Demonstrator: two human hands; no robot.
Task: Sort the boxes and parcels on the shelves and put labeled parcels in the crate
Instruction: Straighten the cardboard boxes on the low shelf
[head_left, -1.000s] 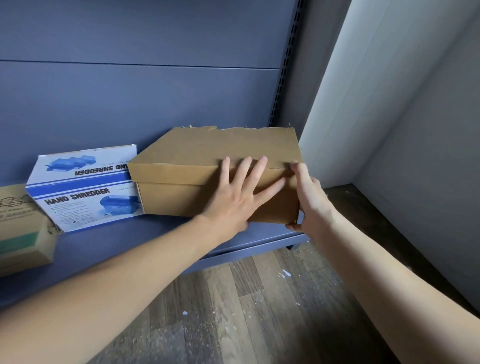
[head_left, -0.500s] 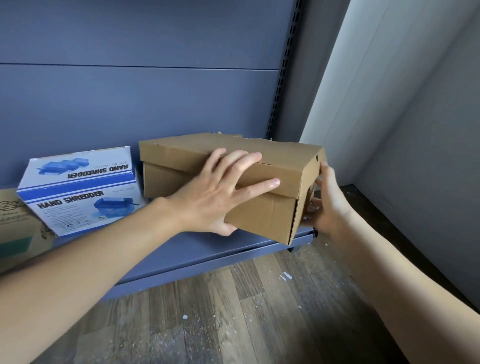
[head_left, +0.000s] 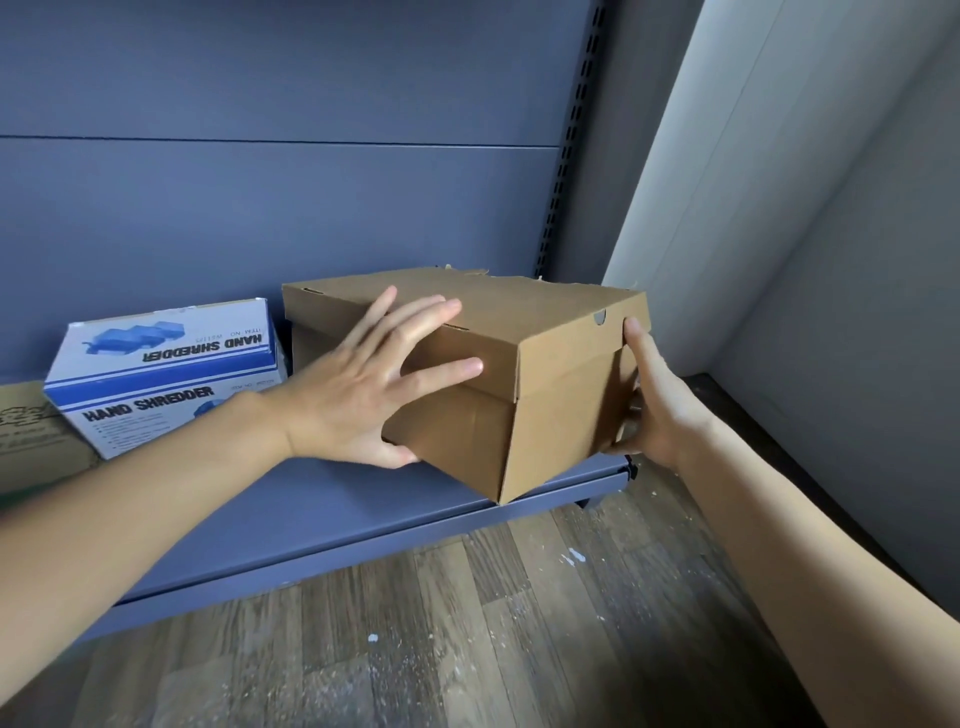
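Observation:
A plain brown cardboard box (head_left: 561, 415) with a lid sits turned at an angle at the right end of the blue-grey shelf (head_left: 311, 509). Its near corner pokes over the shelf's front edge. No label shows on the faces I see. My left hand (head_left: 358, 395) presses on the box's long side with fingers straight and spread, thumb at the bottom edge. My right hand (head_left: 660, 410) holds the box's right end: the thumb points up along the corner and the fingers curl round the far side, partly hidden.
A white and blue "HAND SHREDDER" box (head_left: 166, 374) stands on the shelf just left of the brown box. Another printed brown carton (head_left: 31, 441) is cut off at the left edge. A grey wall (head_left: 831, 260) closes the right side. Wooden floor (head_left: 467, 649) lies below.
The brown box has been swung round from square against the back panel to corner-first. My right hand shifted from its top front edge to its right end.

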